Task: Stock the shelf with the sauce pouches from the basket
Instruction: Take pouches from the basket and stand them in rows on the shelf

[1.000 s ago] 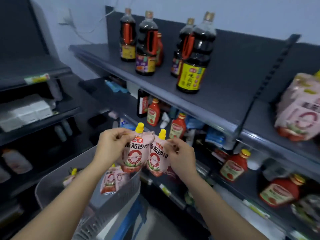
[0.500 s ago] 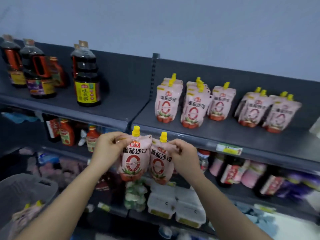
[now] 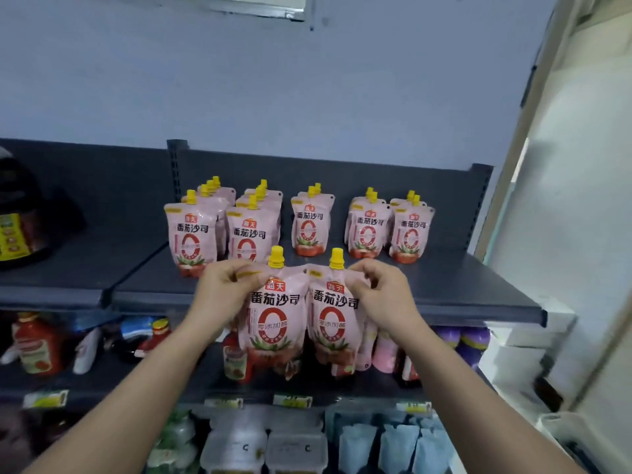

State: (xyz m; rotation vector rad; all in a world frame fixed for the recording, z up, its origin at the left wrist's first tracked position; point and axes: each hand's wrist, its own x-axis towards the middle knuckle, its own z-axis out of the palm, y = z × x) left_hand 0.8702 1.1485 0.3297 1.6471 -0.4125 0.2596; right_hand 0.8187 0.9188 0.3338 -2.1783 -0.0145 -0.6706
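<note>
My left hand (image 3: 224, 290) pinches one glossy pink tomato sauce pouch (image 3: 273, 316), right hand (image 3: 381, 295) pinches another (image 3: 333, 318); yellow-capped rows (image 3: 301, 222) stand at 12 o'clock on the grey metal shelf (image 3: 461, 289).

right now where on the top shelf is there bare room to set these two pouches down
Bare shelf runs along the front edge, ahead of the third row and the two right rows. The left hand and right hand hold pouches there. It is crowded at the two left rows.
</note>
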